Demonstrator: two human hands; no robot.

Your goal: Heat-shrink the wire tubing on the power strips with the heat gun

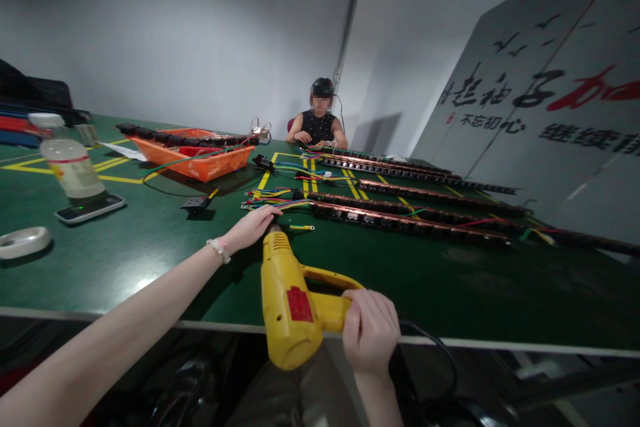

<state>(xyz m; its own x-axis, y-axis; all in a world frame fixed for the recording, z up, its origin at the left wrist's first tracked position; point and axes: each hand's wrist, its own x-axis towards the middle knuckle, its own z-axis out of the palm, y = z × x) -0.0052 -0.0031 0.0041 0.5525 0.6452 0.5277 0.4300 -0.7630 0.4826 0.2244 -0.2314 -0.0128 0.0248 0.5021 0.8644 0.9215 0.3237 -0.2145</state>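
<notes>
My right hand [373, 327] is wrapped round the handle of a yellow heat gun [290, 293]. The gun has a red label, and its nozzle points away from me over the table. Just beyond the nozzle, my left hand [254, 225] is closed at the fingertips on a small black part, mostly hidden by the fingers and the nozzle. From that spot a short yellow-green wire [300, 227] with a metal lug sticks out to the right. Behind it lie long copper-and-black busbar assemblies [400, 219] with coloured wire ends. A similar black part [197, 205] with a yellow wire rests left of my hand.
An orange basket [205, 167] holds more strips and wires. At left are a bottle [70, 163], a phone [90, 209] and a white ring-shaped item [24, 241]. Another person [319, 123] sits across the green table [425, 300]. A black cord [440, 340] trails at right.
</notes>
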